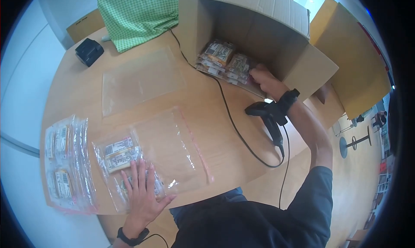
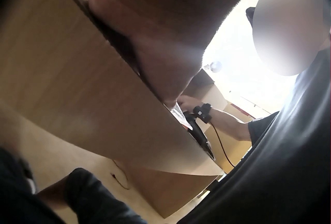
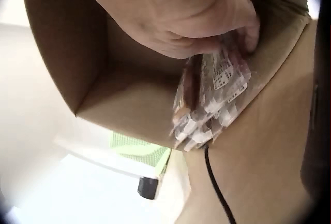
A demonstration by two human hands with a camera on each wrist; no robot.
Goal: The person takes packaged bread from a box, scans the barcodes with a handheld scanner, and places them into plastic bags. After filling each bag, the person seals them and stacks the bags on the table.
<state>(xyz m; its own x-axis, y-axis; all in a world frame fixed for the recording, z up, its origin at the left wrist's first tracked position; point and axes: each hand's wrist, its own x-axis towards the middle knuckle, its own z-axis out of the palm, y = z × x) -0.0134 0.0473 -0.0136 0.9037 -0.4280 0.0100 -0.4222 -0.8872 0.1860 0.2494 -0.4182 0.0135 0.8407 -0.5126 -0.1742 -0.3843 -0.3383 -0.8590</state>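
My left hand (image 1: 145, 196) rests with straight, spread fingers on labelled packets (image 1: 119, 152) that lie in or under a large clear plastic bag (image 1: 166, 144) at the table's front. Inside an open cardboard box (image 1: 259, 38), lying on its side, my right hand (image 1: 264, 78) pinches the right edge of a clear plastic packet (image 1: 239, 67) in a stack. Another packet stack (image 1: 218, 52) stands beside it to the left. The right wrist view shows thumb and fingers curled at the edge of the labelled packet (image 3: 220, 76), with the palm covering its far part.
A black handheld scanner (image 1: 270, 120) with a cable lies below my right wrist. Filled bags of packets (image 1: 67, 165) are stacked at the left edge. A flat clear bag (image 1: 142, 81), a black cradle (image 1: 89, 52) and a green checked cloth (image 1: 138, 16) are farther back.
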